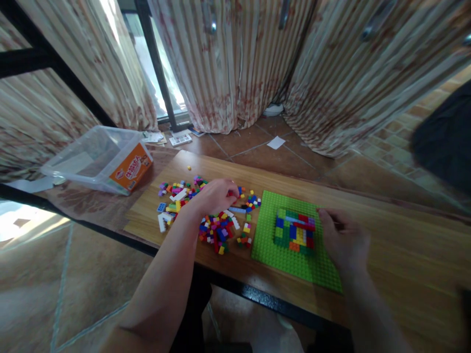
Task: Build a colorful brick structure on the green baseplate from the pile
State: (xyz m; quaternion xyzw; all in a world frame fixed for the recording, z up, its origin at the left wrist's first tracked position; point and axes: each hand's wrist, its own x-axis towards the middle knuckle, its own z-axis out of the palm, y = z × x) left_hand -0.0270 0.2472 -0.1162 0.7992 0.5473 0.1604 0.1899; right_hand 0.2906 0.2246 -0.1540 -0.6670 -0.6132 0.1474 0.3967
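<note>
My left hand reaches into a spread of loose toy bricks, its fingers curled down among them. Whatever those fingertips pinch is hidden. Beside the pile lies a green baseplate. Built on it is a low block of coloured bricks, with green, blue, red, yellow, white and orange parts. A long red brick lies across its top. At the right side of the plate is my right hand, thumb and fingers curled close to the built bricks. Blur hides whether anything is between them.
A clear plastic box with an orange label stands at the left of the wooden board. One small yellow brick lies apart near the far edge. Striped curtains hang behind the table, and papers lie on the tiled floor.
</note>
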